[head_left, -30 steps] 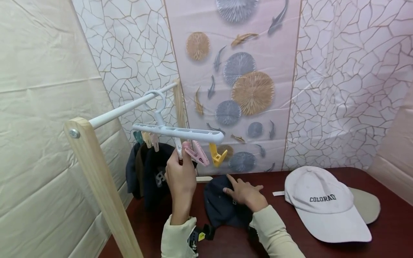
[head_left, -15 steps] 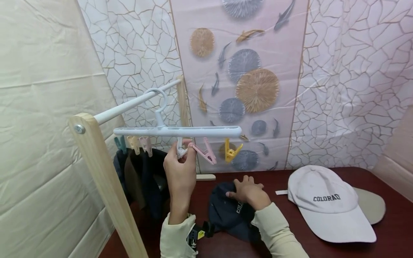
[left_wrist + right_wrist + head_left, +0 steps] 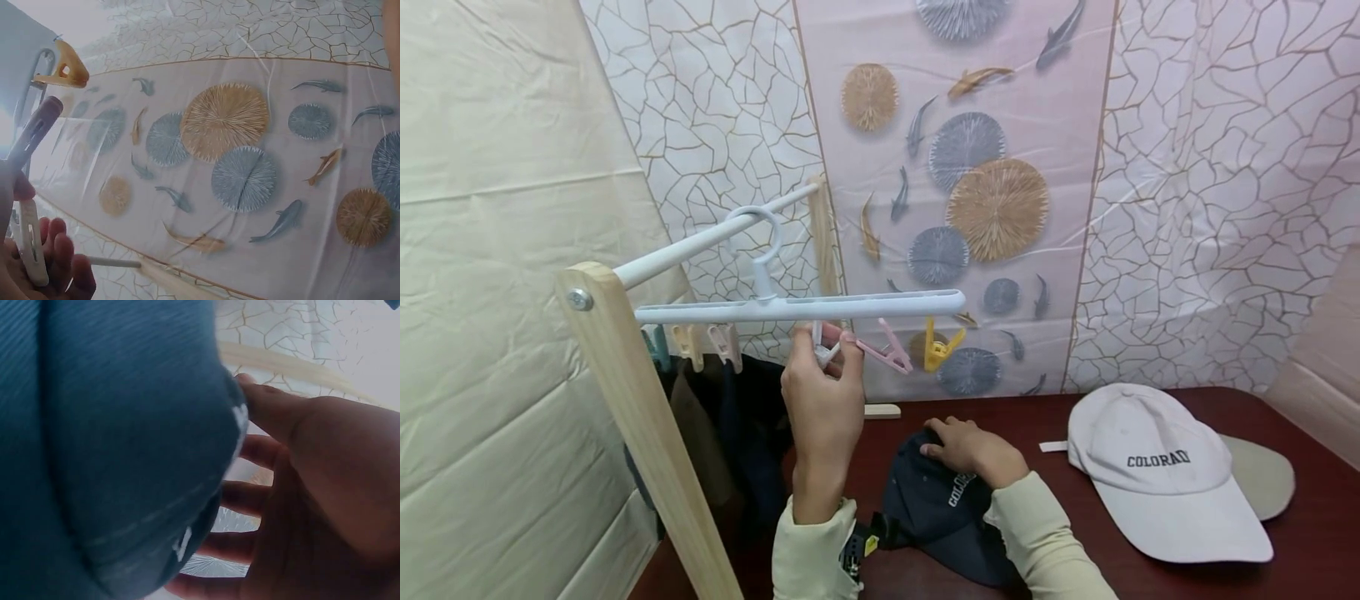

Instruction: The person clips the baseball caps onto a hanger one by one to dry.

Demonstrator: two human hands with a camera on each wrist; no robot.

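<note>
Since earlier, the hanger's [image 3: 850,307] left end has swung toward nine o'clock. From the head, our raised left hand [image 3: 823,396] pinches a white clip [image 3: 827,355]; at its four o'clock our right hand [image 3: 976,450] grips the navy cap [image 3: 928,500]; a post [image 3: 651,433] part-hides hung caps [image 3: 745,437]. Left wrist alone shows curled fingertips [image 3: 59,250]; right wrist, fingers [image 3: 247,497] behind the cap.

Matt cloth cap [image 3: 928,508], smooth plstc hanger [image 3: 797,309], matt wd post [image 3: 647,433], shiny mtl bolt [image 3: 579,300]

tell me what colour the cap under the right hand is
The cap is dark navy blue with pale lettering; the head view shows it best.
</note>
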